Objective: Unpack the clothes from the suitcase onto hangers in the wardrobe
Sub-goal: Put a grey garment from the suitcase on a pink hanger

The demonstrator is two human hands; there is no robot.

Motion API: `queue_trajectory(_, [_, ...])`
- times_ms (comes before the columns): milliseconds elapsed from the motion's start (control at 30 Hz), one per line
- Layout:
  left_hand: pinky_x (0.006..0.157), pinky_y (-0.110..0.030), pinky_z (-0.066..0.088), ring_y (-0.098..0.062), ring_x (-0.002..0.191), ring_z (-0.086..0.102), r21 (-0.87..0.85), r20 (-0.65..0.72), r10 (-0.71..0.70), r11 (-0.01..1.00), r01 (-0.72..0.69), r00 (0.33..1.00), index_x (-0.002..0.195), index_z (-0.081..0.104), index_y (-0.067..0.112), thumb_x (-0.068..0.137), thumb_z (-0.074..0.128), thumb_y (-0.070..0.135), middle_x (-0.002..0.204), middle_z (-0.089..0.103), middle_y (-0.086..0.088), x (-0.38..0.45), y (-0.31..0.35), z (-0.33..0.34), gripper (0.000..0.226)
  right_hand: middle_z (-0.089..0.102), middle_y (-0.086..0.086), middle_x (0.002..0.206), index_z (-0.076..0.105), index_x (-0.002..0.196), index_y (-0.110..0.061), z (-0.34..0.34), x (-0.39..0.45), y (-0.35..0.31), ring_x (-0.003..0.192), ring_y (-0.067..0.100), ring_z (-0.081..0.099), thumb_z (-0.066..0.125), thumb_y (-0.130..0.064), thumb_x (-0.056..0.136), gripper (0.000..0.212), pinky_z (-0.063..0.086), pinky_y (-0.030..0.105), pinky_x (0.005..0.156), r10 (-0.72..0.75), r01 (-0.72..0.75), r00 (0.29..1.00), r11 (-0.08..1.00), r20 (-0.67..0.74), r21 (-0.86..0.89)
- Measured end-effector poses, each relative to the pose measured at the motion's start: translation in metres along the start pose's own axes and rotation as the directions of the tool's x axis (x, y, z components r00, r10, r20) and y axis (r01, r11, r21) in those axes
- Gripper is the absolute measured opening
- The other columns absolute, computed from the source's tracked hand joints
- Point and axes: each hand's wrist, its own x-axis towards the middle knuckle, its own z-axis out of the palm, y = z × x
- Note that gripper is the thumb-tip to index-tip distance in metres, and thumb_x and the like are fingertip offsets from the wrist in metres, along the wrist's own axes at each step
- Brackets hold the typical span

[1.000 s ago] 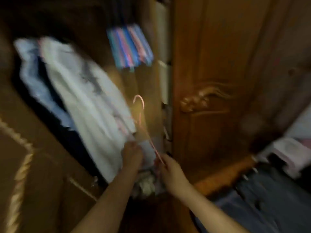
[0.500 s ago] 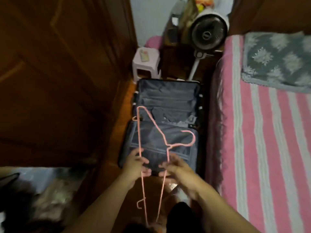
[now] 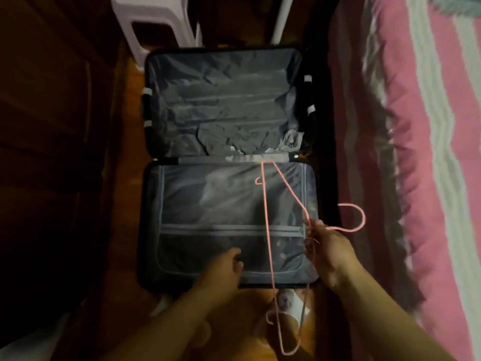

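The pink wire hanger (image 3: 268,230) hangs in the right hand (image 3: 328,250), pinched near its neck, hook pointing toward the bed (image 3: 416,152). Beyond both hands the suitcase (image 3: 226,142) lies open on the floor, crumpled dark clothes (image 3: 234,139) in its far half. The left hand (image 3: 223,267), fingers loosely curled, holds nothing above the suitcase's near edge. A pale stool (image 3: 153,19) stands past the suitcase.
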Motion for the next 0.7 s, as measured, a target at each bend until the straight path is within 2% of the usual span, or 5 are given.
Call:
queue_trajectory(133, [0.091, -0.036, 0.052, -0.032, 0.106, 0.066, 0.153, -0.177, 0.153, 0.980, -0.127, 0.972, 0.115, 0.070, 0.021, 0.098, 0.056, 0.021, 0.113, 0.072, -0.011, 0.125, -0.053, -0.050, 0.021, 0.048, -0.006, 0.062, 0.062, 0.093, -0.014, 0.038, 0.104, 0.023, 0.044, 0.004, 0.040, 0.039, -0.024, 0.107, 0.028, 0.038, 0.019, 0.048, -0.124, 0.128, 0.991, 0.984, -0.040, 0.126])
queue_trajectory(367, [0.109, -0.041, 0.040, -0.038, 0.129, 0.050, 0.358, -0.453, 0.412, 0.896, -0.261, 0.791, 0.141, 0.054, 0.014, 0.099, 0.058, 0.029, 0.141, 0.052, -0.018, 0.386, 0.018, -0.126, 0.045, 0.047, 0.000, 0.061, 0.061, 0.092, -0.007, 0.091, 0.250, -0.001, 0.043, 0.007, 0.038, 0.044, -0.015, 0.105, 0.023, 0.031, 0.020, 0.040, -0.566, 0.564, 0.821, 0.824, -0.076, -0.048])
queue_trajectory(467, [0.117, -0.044, 0.032, -0.040, 0.139, 0.037, 0.389, -0.413, 0.340, 0.905, -0.174, 0.845, 0.153, 0.039, 0.032, 0.095, 0.060, 0.046, 0.153, 0.038, -0.015, 0.453, 0.027, -0.126, 0.063, 0.049, 0.002, 0.061, 0.061, 0.085, -0.010, 0.083, 0.278, 0.008, 0.042, 0.008, 0.037, 0.042, -0.018, 0.106, 0.029, 0.030, 0.018, 0.037, -0.545, 0.543, 0.836, 0.839, -0.063, -0.039])
queue_trajectory(533, [0.107, -0.045, 0.046, -0.037, 0.122, 0.054, 0.406, -0.396, 0.355, 0.895, -0.185, 0.847, 0.130, 0.064, 0.031, 0.096, 0.058, 0.036, 0.137, 0.058, -0.013, 0.467, 0.033, -0.131, 0.035, 0.050, 0.002, 0.061, 0.061, 0.086, -0.012, 0.081, 0.279, 0.010, 0.043, 0.009, 0.035, 0.041, -0.022, 0.106, 0.030, 0.030, 0.019, 0.037, -0.534, 0.531, 0.844, 0.845, -0.054, -0.062])
queue_trajectory(700, [0.091, -0.036, 0.050, -0.032, 0.103, 0.063, -0.064, -0.513, 0.353, 0.893, -0.445, 0.782, 0.116, 0.071, 0.016, 0.102, 0.053, 0.025, 0.117, 0.069, -0.012, 0.383, 0.069, -0.187, 0.024, 0.049, 0.006, 0.066, 0.057, 0.083, -0.011, 0.090, 0.235, -0.015, 0.045, 0.013, 0.036, 0.043, -0.025, 0.107, 0.031, 0.028, 0.023, 0.041, -0.630, 0.618, 0.760, 0.777, -0.161, -0.121])
